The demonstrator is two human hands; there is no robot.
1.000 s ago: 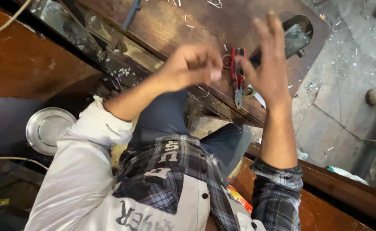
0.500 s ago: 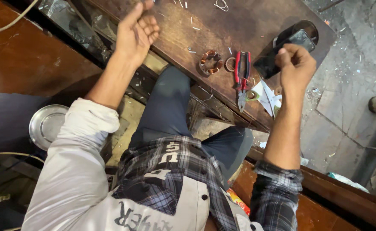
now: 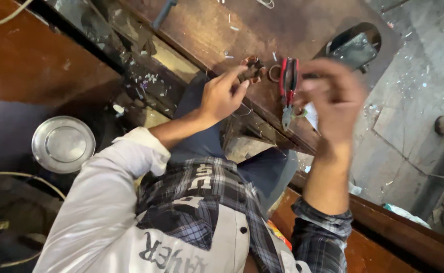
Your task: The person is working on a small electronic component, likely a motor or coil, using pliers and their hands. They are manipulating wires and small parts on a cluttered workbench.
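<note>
Setting: worn brown wooden workbench, seen from above, littered with small scraps; grey concrete floor beyond it.
Work piece: small coil of copper-coloured wire rings, lying on the bench top near its front edge.
Left hand: reached onto the bench, fingertips pinched narrowly at the coil and touching it; whether it is lifted cannot be told.
Right hand: raised above the bench edge, blurred; fingers loosely curled, and something pale is glimpsed beneath it, but a grip cannot be told.
Tools: red-handled pliers laid between the two hands, untouched; a loose metal ring just beside the coil.
Progress: judged early to middle; the coil is only being fingered, the pliers are not taken up, nothing finished is seen.
Surroundings: round steel plate well apart at lower left; dark opening in the bench at the far right.
</note>
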